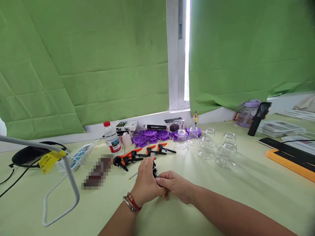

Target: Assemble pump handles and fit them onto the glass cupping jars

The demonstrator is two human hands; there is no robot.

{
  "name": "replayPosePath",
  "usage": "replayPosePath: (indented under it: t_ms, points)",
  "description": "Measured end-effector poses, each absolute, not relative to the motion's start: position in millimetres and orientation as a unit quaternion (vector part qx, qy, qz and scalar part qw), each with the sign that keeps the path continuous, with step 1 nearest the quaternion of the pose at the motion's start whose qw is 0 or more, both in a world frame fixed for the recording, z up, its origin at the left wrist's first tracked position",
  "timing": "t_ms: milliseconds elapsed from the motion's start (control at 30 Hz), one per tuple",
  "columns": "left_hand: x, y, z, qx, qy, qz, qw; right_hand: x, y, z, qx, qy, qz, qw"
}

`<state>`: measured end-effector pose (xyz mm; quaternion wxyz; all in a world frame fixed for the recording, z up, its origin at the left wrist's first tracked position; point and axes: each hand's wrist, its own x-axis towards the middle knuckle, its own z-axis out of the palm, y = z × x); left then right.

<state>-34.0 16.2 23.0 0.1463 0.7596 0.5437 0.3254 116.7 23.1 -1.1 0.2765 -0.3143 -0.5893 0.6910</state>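
My left hand [145, 183] and my right hand [175, 185] meet at the middle of the pale green table [246, 190], both closed around a small black part [155, 171] held between them. Bracelets circle my left wrist. Just beyond my hands lie several black-and-orange clamps [141, 154]. A thin stick [133, 176] lies to the left of my left hand. Behind the clamps sit several purple plastic pieces [150, 136]. To the right of those stand several clear glass jars [216, 146].
A water bottle with a red cap [111, 137] stands at back left beside small boxes [126, 125]. A power strip [78, 155] and grey metal tube frame [69, 173] sit at left. A purple jug [247, 113], black comb [258, 118], and orange-edged board [290, 159] lie at right.
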Motion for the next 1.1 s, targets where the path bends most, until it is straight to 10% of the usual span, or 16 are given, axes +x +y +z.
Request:
replayPosePath:
  t_ms: [233,367,567,1100]
  points:
    - [-36,19,17,0.803,0.477,0.345,0.092,119,27,4,-0.35,-0.569,0.676,0.311]
    - [-44,24,17,0.755,0.478,0.435,0.111,135,40,8,-0.422,-0.698,0.459,0.351]
    - [-51,39,14,0.596,0.501,0.466,0.42,151,57,-1,-0.461,-0.831,0.097,0.297]
    - [-54,45,9,0.562,0.56,0.407,0.452,144,59,-7,-0.451,-0.868,0.075,0.193]
